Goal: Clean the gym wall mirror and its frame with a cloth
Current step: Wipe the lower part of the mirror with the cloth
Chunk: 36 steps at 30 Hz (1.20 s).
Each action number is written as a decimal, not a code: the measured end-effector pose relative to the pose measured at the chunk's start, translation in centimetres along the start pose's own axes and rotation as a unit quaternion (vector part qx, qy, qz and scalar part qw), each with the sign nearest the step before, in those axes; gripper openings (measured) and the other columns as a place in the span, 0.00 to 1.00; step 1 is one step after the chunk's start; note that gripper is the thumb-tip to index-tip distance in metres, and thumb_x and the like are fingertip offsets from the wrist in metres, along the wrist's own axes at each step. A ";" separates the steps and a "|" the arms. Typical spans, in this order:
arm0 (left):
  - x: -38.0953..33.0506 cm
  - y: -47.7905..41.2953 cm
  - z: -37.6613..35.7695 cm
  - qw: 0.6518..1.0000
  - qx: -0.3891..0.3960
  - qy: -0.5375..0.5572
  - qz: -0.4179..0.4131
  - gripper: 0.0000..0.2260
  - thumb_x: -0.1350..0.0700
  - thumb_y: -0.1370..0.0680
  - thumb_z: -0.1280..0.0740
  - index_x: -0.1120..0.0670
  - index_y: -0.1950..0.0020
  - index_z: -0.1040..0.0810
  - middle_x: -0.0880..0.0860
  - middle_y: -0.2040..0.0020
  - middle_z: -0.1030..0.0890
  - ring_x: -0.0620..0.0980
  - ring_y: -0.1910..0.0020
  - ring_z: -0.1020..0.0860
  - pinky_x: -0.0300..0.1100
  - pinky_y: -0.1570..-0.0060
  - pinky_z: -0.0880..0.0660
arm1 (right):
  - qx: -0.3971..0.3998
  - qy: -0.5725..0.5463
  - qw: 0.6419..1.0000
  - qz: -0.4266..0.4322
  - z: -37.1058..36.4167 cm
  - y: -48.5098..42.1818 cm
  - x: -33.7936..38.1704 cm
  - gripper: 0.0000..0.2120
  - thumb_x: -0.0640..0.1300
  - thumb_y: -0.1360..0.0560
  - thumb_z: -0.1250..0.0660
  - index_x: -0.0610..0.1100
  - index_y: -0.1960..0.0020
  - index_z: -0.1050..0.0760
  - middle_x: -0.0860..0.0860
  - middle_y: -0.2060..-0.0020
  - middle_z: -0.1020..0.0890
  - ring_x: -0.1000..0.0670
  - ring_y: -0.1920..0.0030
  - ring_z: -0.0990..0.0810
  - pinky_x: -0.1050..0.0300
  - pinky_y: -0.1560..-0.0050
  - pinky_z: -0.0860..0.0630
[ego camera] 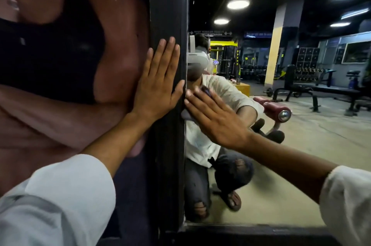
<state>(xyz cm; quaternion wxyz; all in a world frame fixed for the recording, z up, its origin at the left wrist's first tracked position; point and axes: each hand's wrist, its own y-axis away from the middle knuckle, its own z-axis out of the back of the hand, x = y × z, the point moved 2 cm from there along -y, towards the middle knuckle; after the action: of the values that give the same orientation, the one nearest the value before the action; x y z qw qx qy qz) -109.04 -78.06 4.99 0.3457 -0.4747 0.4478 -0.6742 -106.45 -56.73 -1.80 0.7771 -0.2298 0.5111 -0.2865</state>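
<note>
The wall mirror [301,145] fills the right half of the view, bounded by a black frame [168,165] with a vertical post and a bottom rail. My left hand [158,83] lies flat with straight fingers on the frame post. My right hand [214,117] presses flat on the glass beside the post, fingers straight, over a dark purple-grey cloth [186,114]. Only the cloth's edges show, at my fingertips and below my palm.
A large printed wall poster [60,65] covers the wall left of the frame. The mirror reflects a crouching person, weight benches, dumbbell racks, a yellow pillar and ceiling lights. The frame's bottom rail [251,231] runs near the floor.
</note>
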 end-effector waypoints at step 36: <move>2.9 -12.6 1.4 0.998 -0.051 -0.036 -0.025 0.33 0.53 0.17 0.43 0.63 0.14 0.48 0.62 0.13 0.48 0.60 0.13 0.50 0.61 0.16 0.46 | 0.079 0.048 0.979 0.182 7.5 -7.6 -13.1 0.28 0.49 0.12 0.45 0.45 0.15 0.46 0.47 0.15 0.47 0.48 0.15 0.55 0.43 0.15 0.55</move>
<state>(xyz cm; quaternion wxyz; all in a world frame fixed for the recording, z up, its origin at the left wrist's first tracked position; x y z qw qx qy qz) -109.15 -76.54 17.88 0.3202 -0.5269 0.4563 -0.6416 -105.22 -52.87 14.62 0.8064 -0.0567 0.5569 -0.1908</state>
